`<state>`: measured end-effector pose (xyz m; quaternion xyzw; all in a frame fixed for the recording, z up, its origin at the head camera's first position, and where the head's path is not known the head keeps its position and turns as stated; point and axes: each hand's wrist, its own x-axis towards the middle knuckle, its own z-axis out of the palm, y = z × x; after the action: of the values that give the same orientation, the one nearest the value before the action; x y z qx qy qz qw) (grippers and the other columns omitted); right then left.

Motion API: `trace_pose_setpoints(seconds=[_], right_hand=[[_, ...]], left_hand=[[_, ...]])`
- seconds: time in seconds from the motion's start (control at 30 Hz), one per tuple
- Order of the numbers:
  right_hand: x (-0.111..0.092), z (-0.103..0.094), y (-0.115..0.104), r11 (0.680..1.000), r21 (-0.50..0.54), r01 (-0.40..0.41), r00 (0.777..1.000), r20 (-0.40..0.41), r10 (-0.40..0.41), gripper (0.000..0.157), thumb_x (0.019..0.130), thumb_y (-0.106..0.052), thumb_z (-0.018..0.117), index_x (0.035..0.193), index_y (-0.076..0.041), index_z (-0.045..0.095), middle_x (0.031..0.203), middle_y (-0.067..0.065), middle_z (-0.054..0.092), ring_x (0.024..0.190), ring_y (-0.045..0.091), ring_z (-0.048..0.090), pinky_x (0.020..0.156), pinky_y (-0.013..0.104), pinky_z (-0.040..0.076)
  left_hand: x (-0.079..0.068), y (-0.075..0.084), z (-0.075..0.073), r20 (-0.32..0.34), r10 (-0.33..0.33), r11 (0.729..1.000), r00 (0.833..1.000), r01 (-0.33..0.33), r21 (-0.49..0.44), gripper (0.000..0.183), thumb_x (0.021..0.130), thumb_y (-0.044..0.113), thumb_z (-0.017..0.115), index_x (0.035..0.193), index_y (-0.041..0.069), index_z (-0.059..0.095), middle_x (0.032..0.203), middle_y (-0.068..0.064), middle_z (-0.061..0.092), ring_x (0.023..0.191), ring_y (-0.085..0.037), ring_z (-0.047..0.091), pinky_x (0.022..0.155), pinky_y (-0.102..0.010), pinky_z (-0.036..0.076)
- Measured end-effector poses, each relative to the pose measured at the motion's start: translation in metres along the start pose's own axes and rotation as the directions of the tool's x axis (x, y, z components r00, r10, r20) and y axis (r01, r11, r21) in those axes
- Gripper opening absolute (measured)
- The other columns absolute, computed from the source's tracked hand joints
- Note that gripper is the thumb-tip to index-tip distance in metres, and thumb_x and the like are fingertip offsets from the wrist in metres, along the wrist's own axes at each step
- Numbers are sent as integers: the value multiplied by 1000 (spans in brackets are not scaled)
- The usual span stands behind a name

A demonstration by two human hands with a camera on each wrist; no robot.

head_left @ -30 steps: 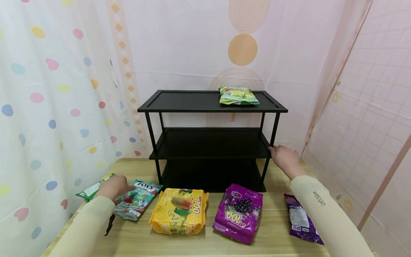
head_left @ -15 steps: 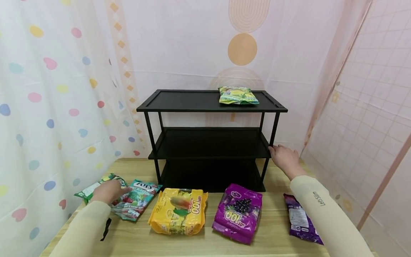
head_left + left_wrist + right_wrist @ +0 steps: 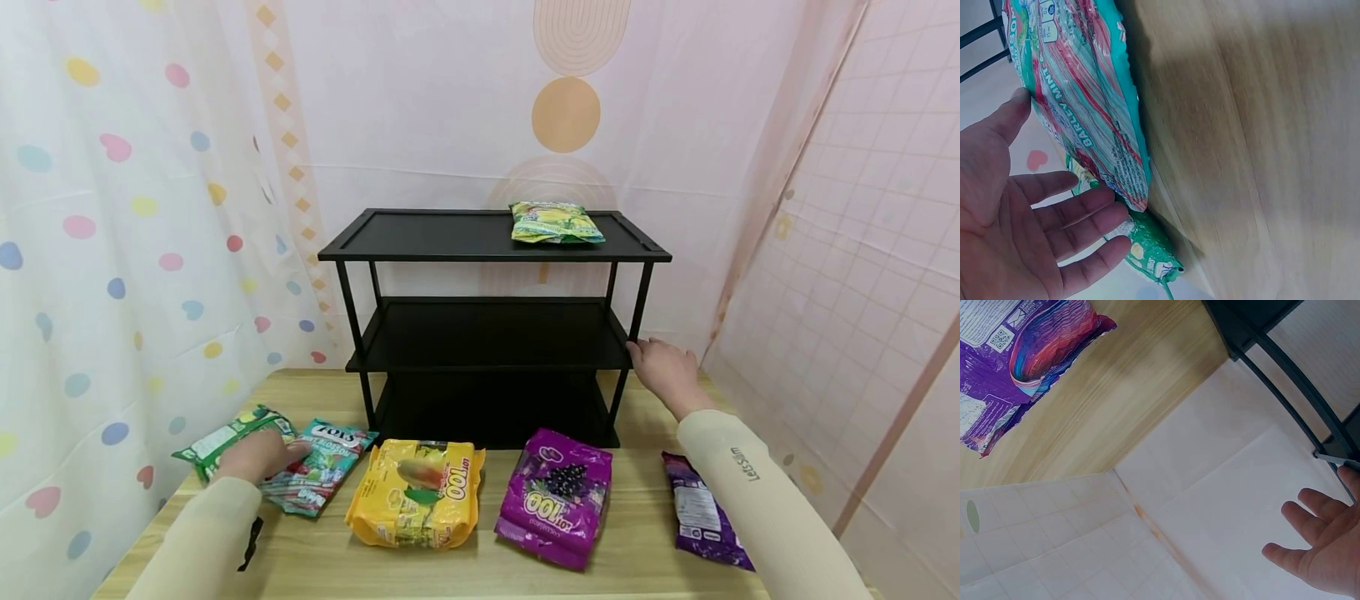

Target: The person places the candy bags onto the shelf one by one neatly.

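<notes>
My left hand [image 3: 253,458] is over the left edge of a teal Fox's candy bag [image 3: 328,467], fingers spread. In the left wrist view the thumb tip is right at the bag's side and the other fingers extend beneath its lower end. A green candy bag [image 3: 240,435] lies just beyond that hand. My right hand [image 3: 666,375] is at the right side of a black three-tier rack [image 3: 435,236], thumb against the post by the middle shelf. Its other fingers are loosely extended in the right wrist view.
On the table stand a yellow Lot 100 candy bag [image 3: 420,492] and a purple grape one [image 3: 558,500]. A darker purple bag [image 3: 701,512] lies at the right, partly under the right sleeve. A yellow-green bag [image 3: 557,223] sits on the top shelf. Curtains [image 3: 150,208] close in the sides.
My left hand has drawn back left and down from over the teal bag, then shifted slightly right, uncovering more of the green bag. The right hand stays at the rack.
</notes>
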<state>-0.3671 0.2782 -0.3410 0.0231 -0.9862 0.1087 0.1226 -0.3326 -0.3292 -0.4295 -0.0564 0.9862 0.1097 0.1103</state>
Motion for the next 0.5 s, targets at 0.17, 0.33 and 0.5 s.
trace_pose_setpoints(seconds=[0.17, 0.33, 0.5], right_hand=[[0, 0, -1, 1000, -4, -1, 1000, 0, 1, 54, 109, -35, 28, 138, 2, 55, 143, 26, 48, 126, 52, 47, 100, 71, 28], [0, 0, -1, 1000, -13, 0, 1000, 3, 0, 54, 109, -35, 28, 138, 2, 55, 143, 26, 48, 125, 52, 47, 99, 71, 30], [1, 0, -1, 1000, -11, 1, 1000, 10, -1, 55, 109, -36, 28, 138, 2, 54, 144, 26, 47, 126, 52, 46, 100, 70, 30]], left_hand=[[-1, 2, 3, 13, 28, 999, 1000, -28, 25, 79, 95, 67, 46, 104, -9, 68, 110, -34, 61, 93, -42, 61, 84, -61, 47], [-2, 5, 6, 17, 68, 996, 998, -69, 52, 76, 98, 61, 47, 105, -11, 67, 112, -37, 60, 101, -50, 59, 87, -61, 47], [-2, 7, 7, 30, 63, 997, 998, -64, 34, 75, 99, 56, 47, 112, -16, 62, 116, -40, 56, 107, -54, 56, 90, -61, 46]])
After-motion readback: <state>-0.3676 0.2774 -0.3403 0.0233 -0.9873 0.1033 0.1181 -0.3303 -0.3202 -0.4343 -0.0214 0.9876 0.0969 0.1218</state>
